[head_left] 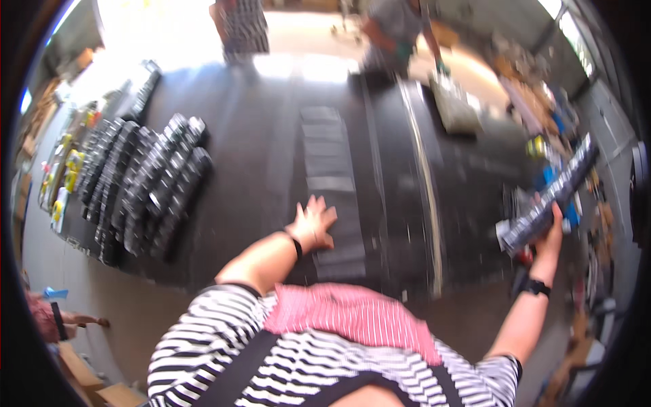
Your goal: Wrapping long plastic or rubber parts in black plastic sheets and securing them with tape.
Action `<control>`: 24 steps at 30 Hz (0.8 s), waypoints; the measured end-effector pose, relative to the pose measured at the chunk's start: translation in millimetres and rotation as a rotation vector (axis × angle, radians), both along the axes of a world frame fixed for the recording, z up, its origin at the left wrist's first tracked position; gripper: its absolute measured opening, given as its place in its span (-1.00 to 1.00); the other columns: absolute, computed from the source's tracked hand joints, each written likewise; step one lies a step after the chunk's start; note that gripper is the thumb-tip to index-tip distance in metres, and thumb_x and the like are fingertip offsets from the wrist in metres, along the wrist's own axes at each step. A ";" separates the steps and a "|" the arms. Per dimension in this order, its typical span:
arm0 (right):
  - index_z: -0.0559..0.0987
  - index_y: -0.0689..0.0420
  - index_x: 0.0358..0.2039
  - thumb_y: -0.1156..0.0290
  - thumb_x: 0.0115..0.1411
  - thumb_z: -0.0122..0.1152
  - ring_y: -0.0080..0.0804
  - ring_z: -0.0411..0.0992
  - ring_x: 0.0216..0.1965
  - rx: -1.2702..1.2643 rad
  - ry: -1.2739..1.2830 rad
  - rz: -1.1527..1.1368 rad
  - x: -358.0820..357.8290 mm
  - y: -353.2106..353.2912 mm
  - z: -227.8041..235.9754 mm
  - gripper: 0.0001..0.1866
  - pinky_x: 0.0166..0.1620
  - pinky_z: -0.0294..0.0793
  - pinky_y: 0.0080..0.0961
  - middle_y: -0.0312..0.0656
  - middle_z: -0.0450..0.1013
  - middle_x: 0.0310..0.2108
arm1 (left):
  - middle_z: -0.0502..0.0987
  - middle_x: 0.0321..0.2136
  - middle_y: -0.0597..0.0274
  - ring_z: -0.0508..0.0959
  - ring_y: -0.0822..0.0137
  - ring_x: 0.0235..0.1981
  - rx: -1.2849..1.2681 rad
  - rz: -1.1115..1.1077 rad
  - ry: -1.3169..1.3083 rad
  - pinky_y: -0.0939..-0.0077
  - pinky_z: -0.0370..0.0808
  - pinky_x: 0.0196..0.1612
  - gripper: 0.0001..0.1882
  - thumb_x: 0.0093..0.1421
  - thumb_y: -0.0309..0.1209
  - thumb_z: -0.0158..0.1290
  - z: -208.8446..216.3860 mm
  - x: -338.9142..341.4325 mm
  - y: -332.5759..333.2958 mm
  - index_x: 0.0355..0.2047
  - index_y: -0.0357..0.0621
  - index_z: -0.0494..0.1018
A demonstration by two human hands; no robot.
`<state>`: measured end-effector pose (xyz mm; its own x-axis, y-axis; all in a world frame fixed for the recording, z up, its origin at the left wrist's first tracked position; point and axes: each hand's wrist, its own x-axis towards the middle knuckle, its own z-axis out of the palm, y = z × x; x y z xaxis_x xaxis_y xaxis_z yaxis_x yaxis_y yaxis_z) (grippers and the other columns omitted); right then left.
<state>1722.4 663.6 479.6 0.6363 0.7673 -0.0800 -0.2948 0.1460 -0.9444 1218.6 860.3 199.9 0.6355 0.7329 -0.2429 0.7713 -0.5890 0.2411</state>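
Observation:
My left hand (313, 224) is open, its fingers spread over the dark tabletop (251, 156). It is beside a row of grey rectangular patches (329, 156) running away from me; whether it touches the surface, I cannot tell. Out at the right, my right hand (549, 237) is closed around a long, dark, shiny roll (553, 193), gripping it near its lower end. The roll is tilted, its far end up and to the right. A pile of similar dark, glossy rolls (146, 183) lies on the left part of the table.
Two people (393, 34) stand across the table, one with a gloved hand near a pale grey bag (454, 105). A pale strip (424, 176) crosses the tabletop. Yellow-marked items (71, 169) line the left edge. Another person's arm (81, 319) shows at lower left, above cardboard boxes (81, 370).

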 end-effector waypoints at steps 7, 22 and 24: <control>0.44 0.18 0.04 0.39 -0.09 0.40 -0.43 0.46 -0.19 -0.303 -0.612 0.252 -177.4 12.9 -167.6 -0.38 -0.06 0.49 -0.40 -0.22 0.47 -0.18 | 0.07 0.38 0.10 -0.02 0.02 0.43 0.006 -0.043 -0.079 -0.14 0.07 0.34 -0.19 0.05 -0.04 0.26 -39.5 0.1 16.0 0.29 0.11 0.24; 0.35 0.14 0.25 0.14 -0.18 0.46 -0.10 0.50 0.05 -0.741 -0.802 0.624 -245.6 24.5 -284.6 -0.07 0.11 0.44 -0.35 0.06 0.53 -0.01 | 0.49 -0.07 0.14 0.43 0.08 0.05 -0.014 -0.167 -0.216 0.29 0.41 0.14 -0.55 0.03 -0.23 0.29 -50.5 2.4 -20.9 -0.07 -0.08 0.52; 0.34 0.15 0.25 0.14 -0.18 0.46 -0.09 0.50 0.06 -0.666 -0.810 0.592 -246.0 16.7 -281.6 -0.06 0.11 0.44 -0.35 0.08 0.52 0.00 | 0.50 -0.13 0.15 0.44 0.10 0.03 -0.017 -0.139 -0.241 0.30 0.42 0.12 -0.61 0.06 -0.23 0.28 -54.6 8.5 -17.7 -0.12 -0.09 0.52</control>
<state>1476.4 680.3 198.0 0.2484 0.9173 -0.3113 0.5621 -0.3982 -0.7248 1227.1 842.6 145.4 0.7707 0.6317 -0.0838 0.6025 -0.6797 0.4183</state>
